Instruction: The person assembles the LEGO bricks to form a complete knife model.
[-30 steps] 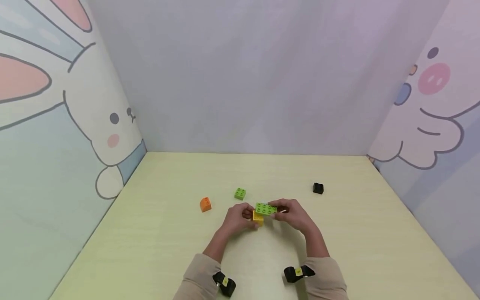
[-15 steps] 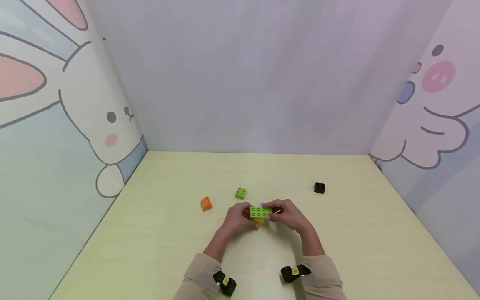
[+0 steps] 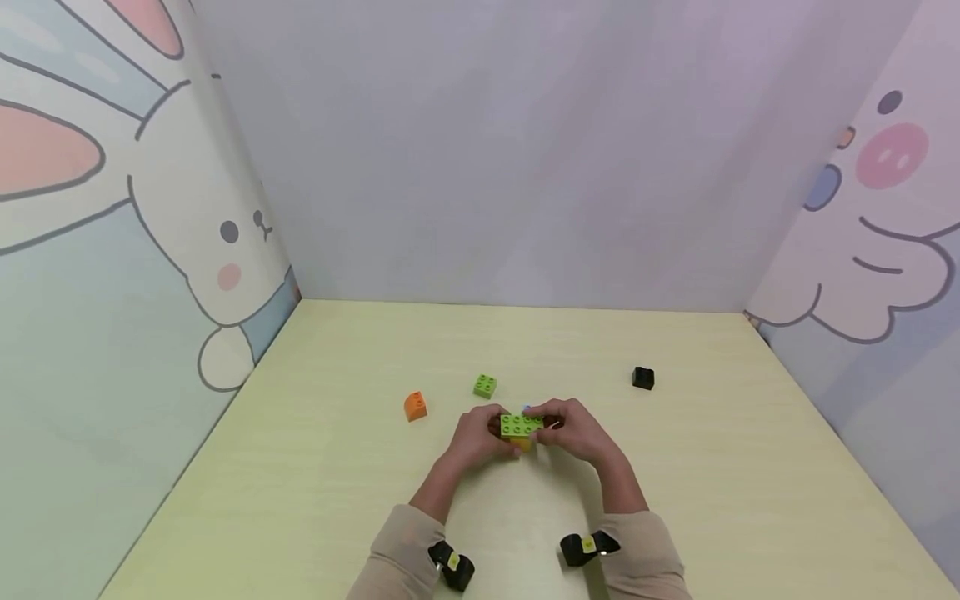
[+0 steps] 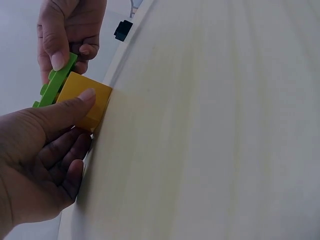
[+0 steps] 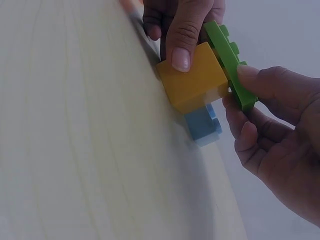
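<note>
My left hand [image 3: 474, 438] pinches a yellow toy brick [image 5: 195, 82] at the table, its thumb flat on the near side. With thumb and fingers my right hand [image 3: 579, 430] holds the end of a thin green studded brick [image 3: 521, 426], which lies over the yellow brick's studded top. In the right wrist view a narrow gap shows between the two at the end by my right hand. A light blue brick [image 5: 201, 125] sits just behind the yellow one; whether they are joined I cannot tell.
On the table [image 3: 345, 500] beyond my hands lie a small green brick [image 3: 485, 386], an orange brick [image 3: 416, 406] to the left, and a black brick [image 3: 643, 377] to the right. Printed cloth walls [image 3: 517, 167] enclose the back and sides.
My right hand has moved left, bringing the thin green brick from the yellow brick's right side to squarely over it. My left hand stays on the yellow brick.
</note>
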`<action>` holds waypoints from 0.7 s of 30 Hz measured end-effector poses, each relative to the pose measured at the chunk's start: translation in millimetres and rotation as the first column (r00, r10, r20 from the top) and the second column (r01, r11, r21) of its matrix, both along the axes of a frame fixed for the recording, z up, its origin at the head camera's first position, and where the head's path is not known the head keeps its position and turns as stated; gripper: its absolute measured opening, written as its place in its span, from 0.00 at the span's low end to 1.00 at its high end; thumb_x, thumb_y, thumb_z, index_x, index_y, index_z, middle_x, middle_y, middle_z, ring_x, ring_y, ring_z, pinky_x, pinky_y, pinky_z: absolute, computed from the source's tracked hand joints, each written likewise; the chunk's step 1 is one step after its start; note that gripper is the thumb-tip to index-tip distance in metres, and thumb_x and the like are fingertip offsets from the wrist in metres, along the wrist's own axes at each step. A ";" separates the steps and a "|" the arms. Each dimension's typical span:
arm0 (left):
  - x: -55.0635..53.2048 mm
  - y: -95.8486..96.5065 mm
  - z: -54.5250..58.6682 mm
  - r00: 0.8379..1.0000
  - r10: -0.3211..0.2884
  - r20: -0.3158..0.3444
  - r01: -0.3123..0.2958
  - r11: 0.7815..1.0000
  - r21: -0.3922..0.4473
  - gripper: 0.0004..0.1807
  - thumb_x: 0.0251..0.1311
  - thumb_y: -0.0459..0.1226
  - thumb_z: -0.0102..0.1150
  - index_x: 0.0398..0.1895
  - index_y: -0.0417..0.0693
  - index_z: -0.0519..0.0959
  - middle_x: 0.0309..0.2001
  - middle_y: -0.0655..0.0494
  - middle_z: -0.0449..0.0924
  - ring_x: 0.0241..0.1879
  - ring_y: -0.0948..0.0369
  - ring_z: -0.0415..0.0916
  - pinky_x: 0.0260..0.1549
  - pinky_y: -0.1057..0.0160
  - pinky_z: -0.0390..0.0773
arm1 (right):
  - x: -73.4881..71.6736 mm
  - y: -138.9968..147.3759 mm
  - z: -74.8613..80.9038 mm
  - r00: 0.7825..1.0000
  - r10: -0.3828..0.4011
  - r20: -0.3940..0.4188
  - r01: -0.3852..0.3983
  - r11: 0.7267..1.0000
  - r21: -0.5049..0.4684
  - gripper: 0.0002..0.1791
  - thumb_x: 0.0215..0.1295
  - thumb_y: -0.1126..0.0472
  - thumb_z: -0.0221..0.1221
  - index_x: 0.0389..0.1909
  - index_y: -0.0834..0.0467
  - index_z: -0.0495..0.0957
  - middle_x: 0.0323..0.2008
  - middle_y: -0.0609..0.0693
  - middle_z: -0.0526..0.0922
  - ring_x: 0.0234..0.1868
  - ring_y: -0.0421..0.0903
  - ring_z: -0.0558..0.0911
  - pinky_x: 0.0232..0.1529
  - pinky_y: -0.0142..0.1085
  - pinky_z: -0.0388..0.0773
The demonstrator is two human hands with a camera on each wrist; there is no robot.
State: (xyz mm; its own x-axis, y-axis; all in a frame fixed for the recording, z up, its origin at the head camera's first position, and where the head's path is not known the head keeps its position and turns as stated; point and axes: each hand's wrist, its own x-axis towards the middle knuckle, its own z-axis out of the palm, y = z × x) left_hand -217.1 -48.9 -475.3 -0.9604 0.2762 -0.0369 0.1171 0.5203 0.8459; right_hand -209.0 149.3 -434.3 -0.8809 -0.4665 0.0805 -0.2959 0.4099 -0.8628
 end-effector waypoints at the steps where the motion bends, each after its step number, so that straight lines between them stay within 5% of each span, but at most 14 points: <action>1: -0.1 -0.1 -0.2 1.000 -0.002 -0.002 0.002 1.000 0.000 0.20 0.37 0.36 0.77 0.37 0.49 0.79 0.30 0.63 0.79 0.32 0.64 0.75 0.39 0.59 0.74 | -1.9 0.4 -3.4 1.000 0.002 -0.007 -0.002 1.000 0.006 0.16 0.53 0.71 0.64 0.45 0.66 0.81 0.39 0.55 0.80 0.33 0.46 0.73 0.31 0.35 0.72; 13: 0.4 -1.6 0.9 1.000 -0.006 -0.020 0.006 1.000 -0.004 0.20 0.37 0.37 0.77 0.36 0.49 0.79 0.30 0.63 0.79 0.32 0.64 0.74 0.38 0.59 0.74 | -10.0 -0.3 -10.7 0.999 0.005 -0.036 -0.003 0.998 0.060 0.15 0.50 0.71 0.66 0.42 0.61 0.83 0.27 0.47 0.77 0.27 0.45 0.70 0.25 0.33 0.69; 21: 1.5 -1.6 1.2 1.000 -0.019 -0.010 0.019 1.000 0.023 0.19 0.38 0.36 0.77 0.35 0.49 0.79 0.30 0.63 0.78 0.32 0.64 0.74 0.38 0.60 0.73 | -12.6 -3.0 -1.9 0.999 0.032 -0.020 -0.029 0.992 0.123 0.16 0.49 0.72 0.66 0.42 0.62 0.83 0.32 0.48 0.81 0.27 0.43 0.71 0.27 0.33 0.71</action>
